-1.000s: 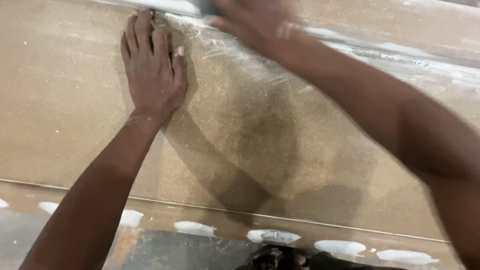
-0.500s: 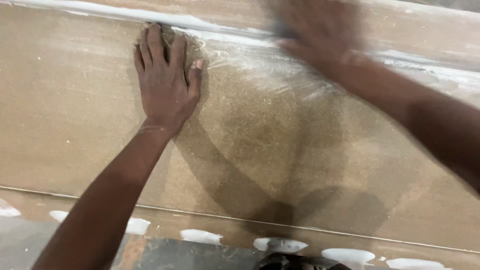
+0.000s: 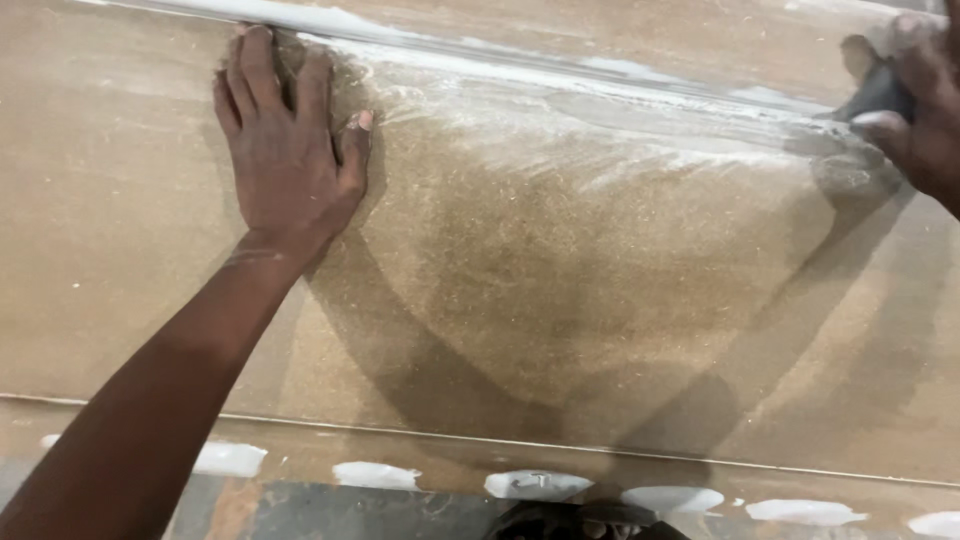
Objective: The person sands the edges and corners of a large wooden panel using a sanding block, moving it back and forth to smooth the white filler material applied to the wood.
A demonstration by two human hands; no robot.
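The left hand [image 3: 290,150] lies flat and open on the brown board [image 3: 560,280], fingers spread, palm down, at about ten o'clock in the head view; it grips nothing. Its fingertips reach the pale filler strip [image 3: 520,75] that runs along the board's far edge from eleven to two o'clock. The right hand [image 3: 915,110], at two o'clock and partly cut off by the frame, is curled around a dark sanding block [image 3: 880,92] pressed on that strip. White oval patches [image 3: 535,484] line the near edge around six o'clock.
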